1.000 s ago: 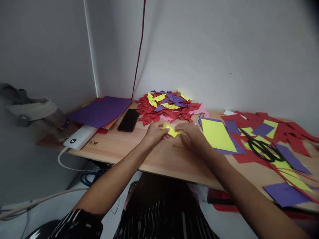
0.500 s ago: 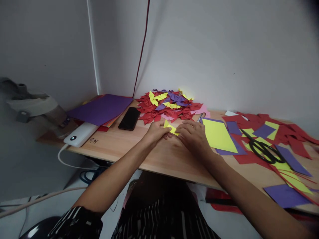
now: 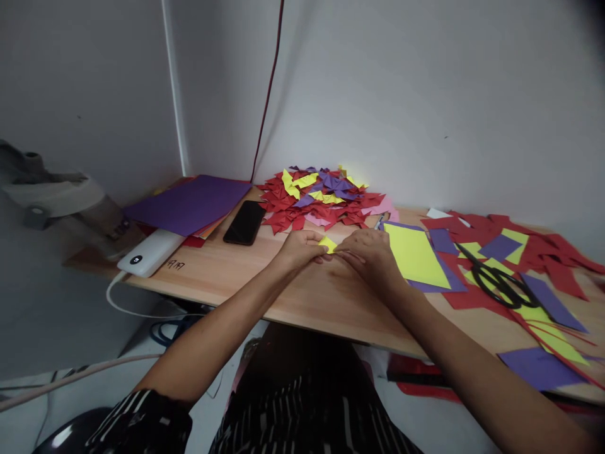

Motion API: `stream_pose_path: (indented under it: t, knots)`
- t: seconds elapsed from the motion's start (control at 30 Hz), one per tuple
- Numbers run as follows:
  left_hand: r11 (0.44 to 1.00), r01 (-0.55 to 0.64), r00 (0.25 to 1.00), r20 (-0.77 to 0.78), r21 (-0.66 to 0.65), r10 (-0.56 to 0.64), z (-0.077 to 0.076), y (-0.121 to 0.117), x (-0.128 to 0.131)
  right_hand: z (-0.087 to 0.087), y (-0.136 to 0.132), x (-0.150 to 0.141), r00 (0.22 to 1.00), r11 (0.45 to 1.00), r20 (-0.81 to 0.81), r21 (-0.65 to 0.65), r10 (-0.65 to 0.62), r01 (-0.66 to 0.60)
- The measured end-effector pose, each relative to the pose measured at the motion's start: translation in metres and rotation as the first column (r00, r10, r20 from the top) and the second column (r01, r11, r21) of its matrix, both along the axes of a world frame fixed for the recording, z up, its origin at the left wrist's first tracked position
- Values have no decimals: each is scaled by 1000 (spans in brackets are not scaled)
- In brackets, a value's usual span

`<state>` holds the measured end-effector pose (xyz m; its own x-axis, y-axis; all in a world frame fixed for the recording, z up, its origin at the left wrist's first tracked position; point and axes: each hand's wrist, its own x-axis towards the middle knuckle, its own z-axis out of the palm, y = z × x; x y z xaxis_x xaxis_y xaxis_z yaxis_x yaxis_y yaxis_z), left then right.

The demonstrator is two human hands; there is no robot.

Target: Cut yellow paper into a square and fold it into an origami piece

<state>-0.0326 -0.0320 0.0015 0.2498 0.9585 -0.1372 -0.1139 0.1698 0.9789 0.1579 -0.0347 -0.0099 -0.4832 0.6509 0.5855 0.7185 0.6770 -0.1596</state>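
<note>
Between my hands, just above the wooden table, is a small folded piece of yellow paper (image 3: pixel 327 243). My left hand (image 3: pixel 304 248) pinches its left side between thumb and fingers. From the other side, my right hand (image 3: pixel 363 248) has its fingers closed at the right edge of the paper, and they cover part of it. Behind both hands rises a pile of folded paper pieces (image 3: pixel 321 200) in red, yellow, purple and pink. Right of my right hand, a yellow paper sheet (image 3: pixel 416 255) lies on a larger purple sheet (image 3: pixel 456 279).
Scissors (image 3: pixel 503 284) with black handles lie at the right among red paper strips (image 3: pixel 520 243) and purple and yellow cuttings. At the left are a black phone (image 3: pixel 244 222), stacked coloured sheets (image 3: pixel 191 202), a white power bank (image 3: pixel 151 253) with a cable, and a clear bottle (image 3: pixel 94 214).
My right hand has turned over and closed in on the paper's right side. Less of the yellow paper shows now, and my hands are slightly closer together.
</note>
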Motion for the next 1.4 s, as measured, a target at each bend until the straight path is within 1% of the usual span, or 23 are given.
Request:
stream_pose_path:
  t: [0.17,0.3,0.47,0.6,0.67,0.87,1.13,1.27,1.4]
  knots:
    - [999,-5,999,-49,33,7,-6,3,2,2,3,-1,991,980,-137,-194,3,-30]
    - [999,6,998,-67,39,-3,-7,3,3,3,1,-2,966,939,-257,-336,-19,-71]
    - [998,22,997,-70,50,-19,-5,2,3,3,0,-3,943,906,-329,-412,-43,-102]
    - [998,26,998,-65,56,-22,-6,2,3,4,0,-4,952,868,-293,-491,-86,-73]
    - [998,27,998,-60,57,-24,-7,2,3,4,0,-4,959,863,-266,-502,-98,-51]
    - [997,28,999,-40,69,-25,-11,3,3,5,0,-6,967,895,-237,-446,-89,-27]
    - [998,34,993,-114,59,-28,-8,2,3,2,1,-6,975,895,-191,-447,-111,14]
    - [992,50,992,-121,115,-36,-13,3,3,3,1,-7,978,892,-175,-451,-116,26]
    - [983,45,991,-133,179,-21,-18,3,2,3,2,-9,983,899,-157,-437,-96,18]
